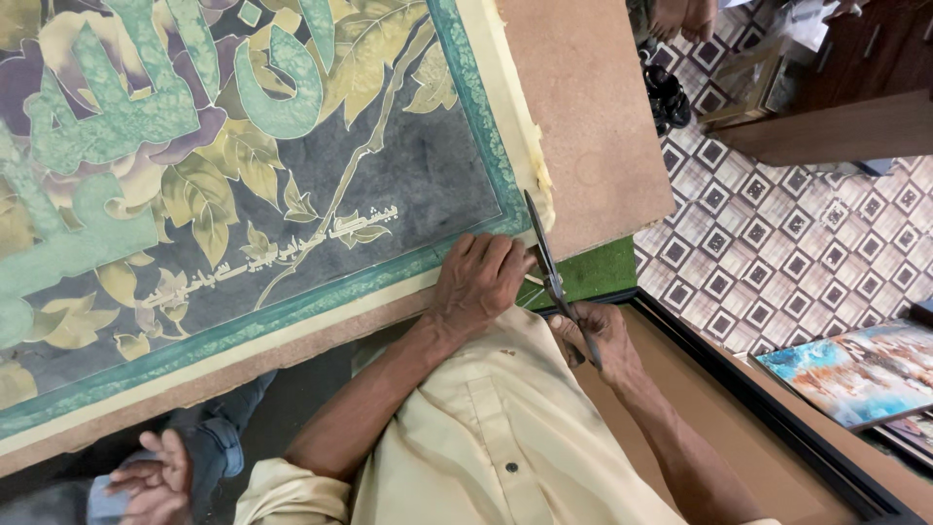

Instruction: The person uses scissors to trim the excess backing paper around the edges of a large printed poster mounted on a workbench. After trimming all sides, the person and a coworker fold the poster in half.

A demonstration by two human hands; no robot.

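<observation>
Fingers of the right hand grip scissors at the artwork's corner.
Left hand lies flat, fingers spread, on the green-bordered floral print (mounted on brown board); the blades point up along its cream right edge.

Print flat on board, board's bare margin to right of print. Left hand on print's lower corner. Scissors just right of that hand, at print's edge, held in right hand below. Mat under board's lower edge. Frame below mat. Painting on floor, far right. Another person's hand bottom left.
</observation>
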